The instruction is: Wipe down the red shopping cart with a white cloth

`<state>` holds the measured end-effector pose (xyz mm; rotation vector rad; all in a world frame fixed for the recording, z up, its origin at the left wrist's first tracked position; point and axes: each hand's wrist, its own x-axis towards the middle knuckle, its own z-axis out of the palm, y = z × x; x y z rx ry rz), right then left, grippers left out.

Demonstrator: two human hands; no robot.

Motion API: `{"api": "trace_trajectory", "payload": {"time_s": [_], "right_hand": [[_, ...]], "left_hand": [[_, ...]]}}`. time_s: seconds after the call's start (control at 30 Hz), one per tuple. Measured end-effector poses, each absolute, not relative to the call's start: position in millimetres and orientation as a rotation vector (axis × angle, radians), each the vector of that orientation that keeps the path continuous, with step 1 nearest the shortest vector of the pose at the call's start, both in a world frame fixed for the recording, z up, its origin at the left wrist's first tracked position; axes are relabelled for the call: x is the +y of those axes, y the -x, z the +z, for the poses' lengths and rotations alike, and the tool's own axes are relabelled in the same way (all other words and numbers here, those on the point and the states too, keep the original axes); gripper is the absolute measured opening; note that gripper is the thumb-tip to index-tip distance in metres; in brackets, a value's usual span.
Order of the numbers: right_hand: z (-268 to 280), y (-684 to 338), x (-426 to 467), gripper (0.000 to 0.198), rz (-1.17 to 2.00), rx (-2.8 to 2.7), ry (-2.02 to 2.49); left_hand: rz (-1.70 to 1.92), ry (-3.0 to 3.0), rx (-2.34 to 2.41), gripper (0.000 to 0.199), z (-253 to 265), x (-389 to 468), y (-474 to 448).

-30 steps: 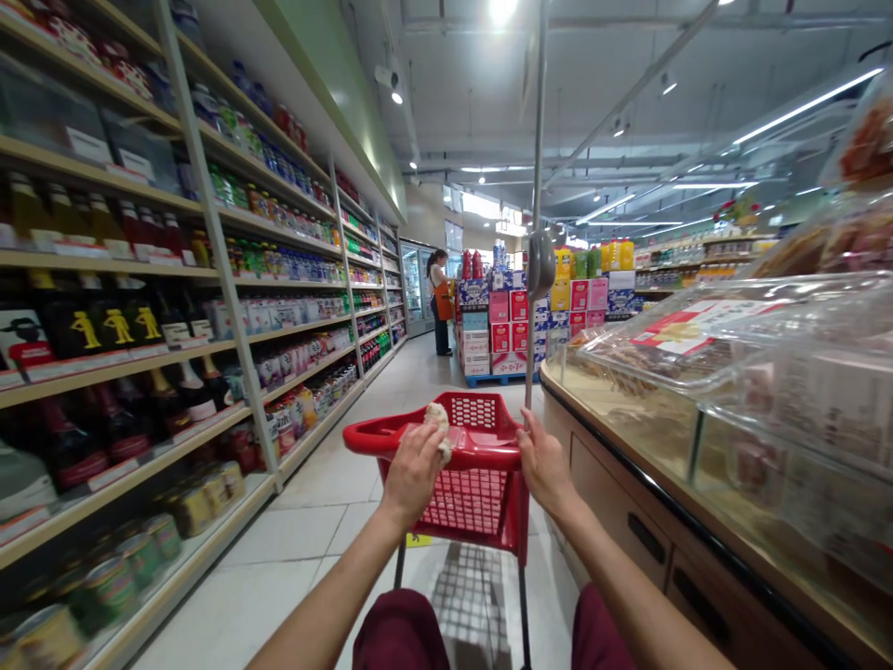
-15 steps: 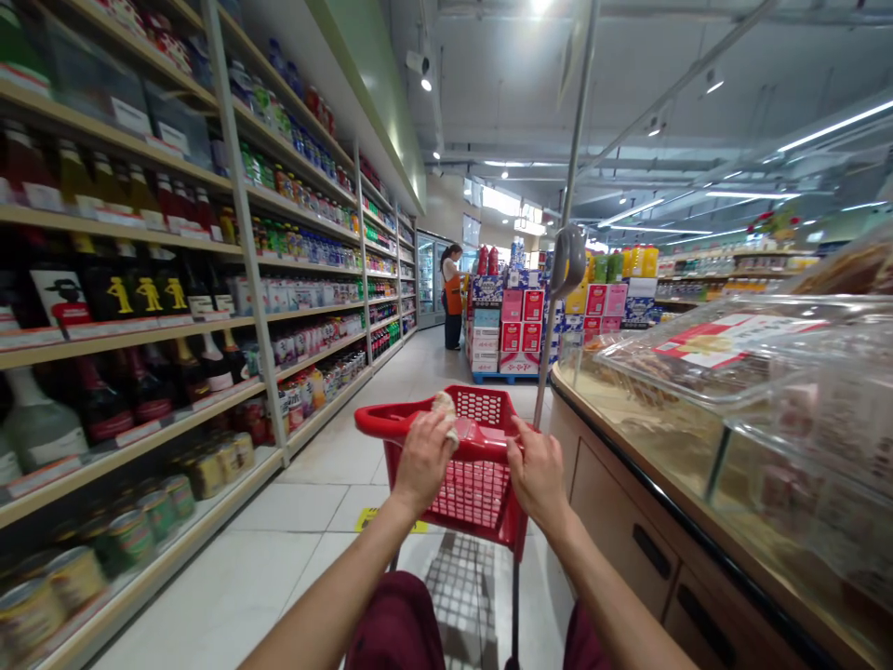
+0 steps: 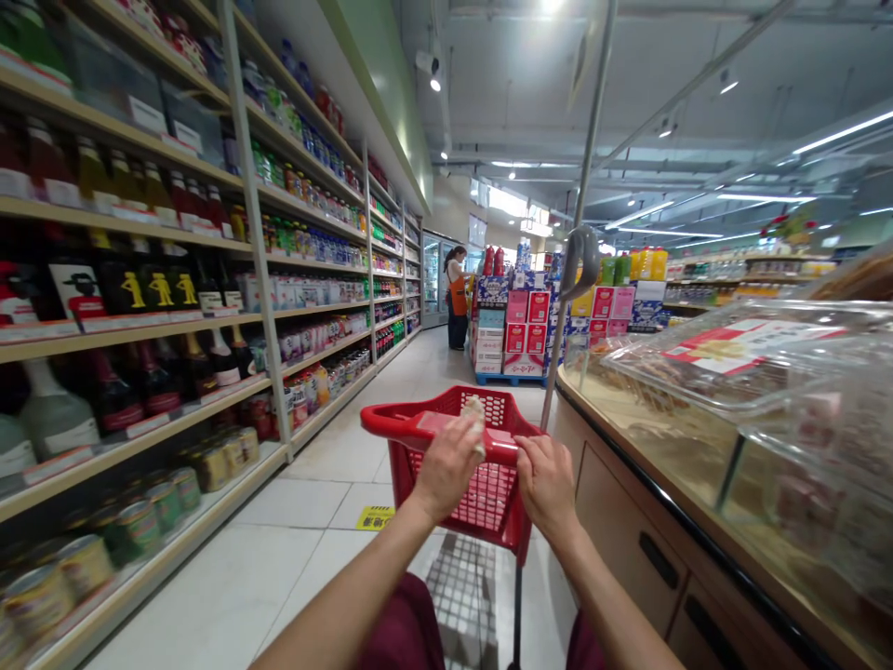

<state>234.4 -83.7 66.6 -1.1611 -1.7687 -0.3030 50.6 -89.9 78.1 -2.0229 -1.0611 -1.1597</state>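
A red shopping cart (image 3: 401,423) with a perforated plastic basket stands right in front of me. My left hand (image 3: 450,470) is closed on a crumpled whitish cloth (image 3: 475,419) and presses it against the middle of the cart's handle. Fingers of my right hand (image 3: 546,475) wrap round the right end of the same handle. Part of the cloth is hidden under the left hand. Through the mesh, the basket's inside shows only in part.
Shelves of bottles and cans (image 3: 317,312) line the left side. At right runs a display counter (image 3: 620,465) bearing clear plastic food boxes (image 3: 753,349). A metal pole (image 3: 562,354) rises beside the cart. Farther ahead are stacked cartons (image 3: 523,326) and a person in an orange apron (image 3: 458,293).
My left hand has slid the cloth to the right along the handle, closer to my right hand. The right hand keeps its hold. The view has shifted slightly.
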Motion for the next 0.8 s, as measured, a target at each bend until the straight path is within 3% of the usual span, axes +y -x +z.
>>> {"api": "trace_trajectory", "payload": {"time_s": [0.13, 0.3, 0.5, 0.7, 0.8], "right_hand": [[65, -244, -81, 0.029, -0.340, -1.797, 1.191], [61, -250, -73, 0.029, -0.281, -1.731, 1.201], [62, -257, -71, 0.028, -0.266, -1.709, 1.221], [59, -264, -70, 0.028, -0.252, -1.685, 1.164], [56, -266, -69, 0.028, -0.261, -1.659, 1.148]], "left_hand": [[-1.092, 2.130, -0.942, 0.024, 80, -86, -50], [-1.323, 1.812, -1.307, 0.026, 80, -86, -11], [-1.083, 2.128, -0.947, 0.022, 83, -90, -50], [-1.250, 1.772, -1.382, 0.021, 81, -81, -12], [-1.247, 1.806, -1.347, 0.022, 83, -82, -24]]}}
